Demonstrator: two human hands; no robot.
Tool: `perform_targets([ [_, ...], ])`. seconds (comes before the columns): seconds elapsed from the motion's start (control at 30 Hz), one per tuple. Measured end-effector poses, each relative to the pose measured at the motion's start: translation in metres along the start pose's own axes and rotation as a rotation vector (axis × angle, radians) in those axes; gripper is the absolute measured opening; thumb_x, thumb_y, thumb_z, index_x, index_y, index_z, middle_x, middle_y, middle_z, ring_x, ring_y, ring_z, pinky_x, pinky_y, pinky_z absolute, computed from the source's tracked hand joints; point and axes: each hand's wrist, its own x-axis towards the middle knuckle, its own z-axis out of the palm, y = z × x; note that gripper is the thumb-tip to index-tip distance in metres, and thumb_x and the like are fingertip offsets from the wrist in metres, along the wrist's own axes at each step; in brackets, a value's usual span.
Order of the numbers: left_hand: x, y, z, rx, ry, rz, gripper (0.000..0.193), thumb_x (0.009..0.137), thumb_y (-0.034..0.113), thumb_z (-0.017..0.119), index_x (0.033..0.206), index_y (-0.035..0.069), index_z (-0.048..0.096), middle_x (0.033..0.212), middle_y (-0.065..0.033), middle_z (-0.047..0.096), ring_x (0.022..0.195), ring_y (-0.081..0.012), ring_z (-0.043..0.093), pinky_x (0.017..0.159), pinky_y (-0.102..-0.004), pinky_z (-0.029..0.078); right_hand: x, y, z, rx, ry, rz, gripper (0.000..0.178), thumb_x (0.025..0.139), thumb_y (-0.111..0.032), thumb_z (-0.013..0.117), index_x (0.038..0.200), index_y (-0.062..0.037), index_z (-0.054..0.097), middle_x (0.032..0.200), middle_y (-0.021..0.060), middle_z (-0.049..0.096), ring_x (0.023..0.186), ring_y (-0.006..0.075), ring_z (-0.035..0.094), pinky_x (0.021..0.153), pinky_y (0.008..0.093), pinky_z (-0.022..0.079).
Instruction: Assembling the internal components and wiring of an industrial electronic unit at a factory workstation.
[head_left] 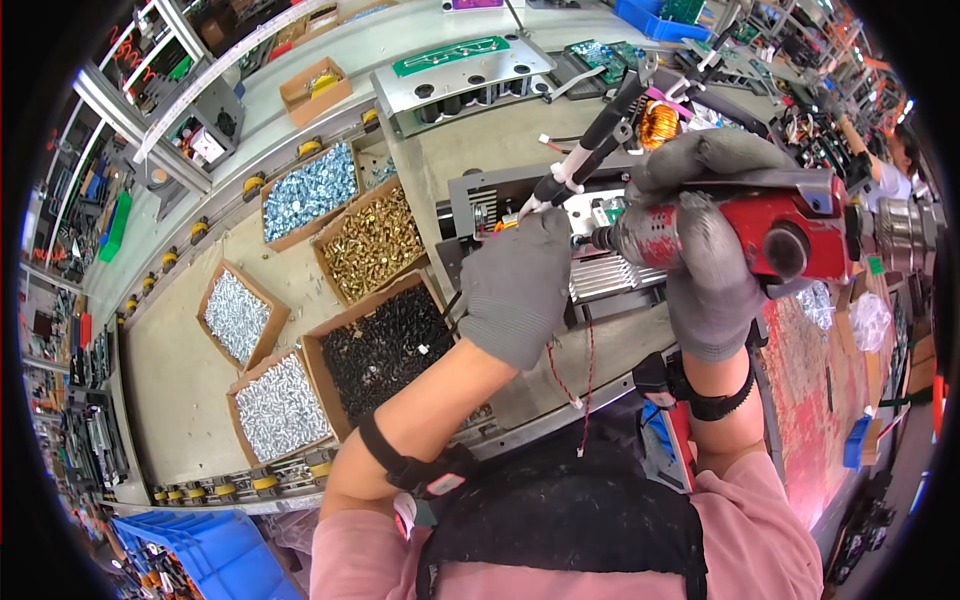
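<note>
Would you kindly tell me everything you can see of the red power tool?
The red power tool looks scuffed and hard-shelled, with a dark round part on its side and a silvery cylinder at its rear. It extends sideways, its dark tip pointing left at the metal assembly, beside the left grip. The gloved right grip wraps it; tip contact is unclear.

No words or numbers I can make out from here.
Pale flecks [654,238] on the red power tool [770,216] in my right hand [710,245], toward three o'clock, could be print or scuffs; I can't tell. The small pale-and-red patch [445,484] on the black band [387,448] round my left arm [430,405], near six o'clock, and the white panel [207,147] on the grey machine [220,108], at ten, are too small to read.
</note>
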Motion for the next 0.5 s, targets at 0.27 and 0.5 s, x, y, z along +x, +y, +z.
perform_targets([
  [0.27,0.006,-0.003,0.006,-0.145,0.103,-0.061,0.025,0.075,0.013,0.063,0.099,0.008,0.057,0.083,-0.0095,0.062,0.069,-0.0300,0.063,0.058,-0.0397,0.050,0.017,0.016,0.006,0.053,-0.091,-0.203,0.039,0.077,-0.013,0.064,0.111,-0.0003,0.050,0.092,0.0176,0.060,0.081,0.0266,0.060,0.073,0.0393,0.051],
  [0.5,0.027,0.000,0.022,-0.185,0.158,-0.124,0.014,0.088,0.013,0.049,0.089,0.005,0.060,0.074,-0.0114,0.063,0.061,-0.0282,0.064,0.048,-0.0412,0.050,0.035,0.027,0.014,0.047,-0.020,-0.091,0.037,0.080,-0.012,0.060,0.113,0.0017,0.051,0.089,0.0168,0.061,0.075,0.0230,0.059,0.069,0.0366,0.050],
])
